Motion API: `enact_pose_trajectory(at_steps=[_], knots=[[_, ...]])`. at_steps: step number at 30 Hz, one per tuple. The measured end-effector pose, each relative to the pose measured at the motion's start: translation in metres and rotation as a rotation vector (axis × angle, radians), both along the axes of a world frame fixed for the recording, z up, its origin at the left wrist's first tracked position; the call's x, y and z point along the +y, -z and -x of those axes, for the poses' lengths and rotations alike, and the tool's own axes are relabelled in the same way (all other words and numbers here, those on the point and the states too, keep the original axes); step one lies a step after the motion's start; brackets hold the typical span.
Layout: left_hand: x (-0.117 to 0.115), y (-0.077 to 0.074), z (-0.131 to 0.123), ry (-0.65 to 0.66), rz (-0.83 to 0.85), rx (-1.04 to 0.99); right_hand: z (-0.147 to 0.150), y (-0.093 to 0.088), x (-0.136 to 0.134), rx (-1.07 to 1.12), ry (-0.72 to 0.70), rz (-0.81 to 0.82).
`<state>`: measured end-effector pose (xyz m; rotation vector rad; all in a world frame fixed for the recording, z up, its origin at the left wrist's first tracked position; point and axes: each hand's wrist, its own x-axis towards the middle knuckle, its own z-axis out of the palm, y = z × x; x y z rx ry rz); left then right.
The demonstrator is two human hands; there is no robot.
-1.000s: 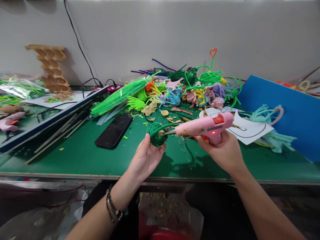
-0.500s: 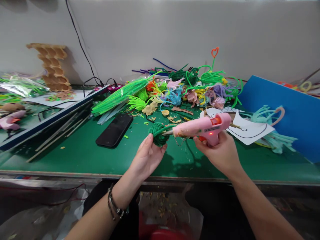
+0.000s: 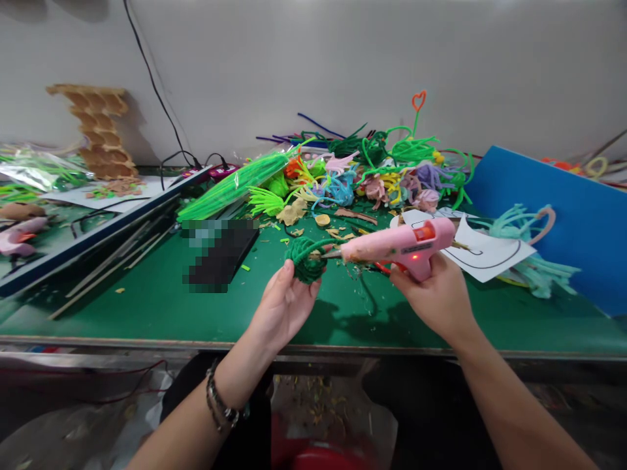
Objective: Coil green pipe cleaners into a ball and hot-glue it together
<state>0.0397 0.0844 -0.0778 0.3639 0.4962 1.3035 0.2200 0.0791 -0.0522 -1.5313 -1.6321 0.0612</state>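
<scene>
Green coil, one, pinched at the fingertips of the left hand, above the green table; its underside hidden by the fingers. Glue gun, one, pink, red light on; right hand closed round its grip, nozzle touching the coil's right side. Trigger finger hard to make out. Left of the left hand: one flat dark object, blurred out. Beyond both hands: a pipe-cleaner heap, too tangled to count. Behind the right hand: one paper sheet, partly covered; one blue board, cut off at the frame edge.
</scene>
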Motion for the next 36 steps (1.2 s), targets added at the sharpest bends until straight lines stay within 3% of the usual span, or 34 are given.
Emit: enact_pose_trajectory(at_steps=[3,10,17,26,30,36], knots=[[0.001,0.000,0.000,-0.041,0.014,0.016,-0.003,0.004,0.001,-0.018,0.012,-0.018],[0.014,0.004,0.007,-0.304,0.113,0.100,-0.013,0.012,0.010,-0.092,0.062,0.010],[0.022,0.001,0.019,-0.462,0.105,0.113,-0.018,0.033,0.026,-0.235,-0.197,0.277],[0.027,-0.001,0.023,-0.555,0.091,0.141,-0.011,0.048,0.028,-0.365,-0.223,0.280],[0.033,-0.019,0.036,-0.647,0.028,0.146,-0.004,0.048,0.029,-0.439,-0.160,0.267],[0.042,-0.079,0.057,-0.742,-0.315,0.145,0.002,0.045,0.028,-0.484,-0.099,0.262]])
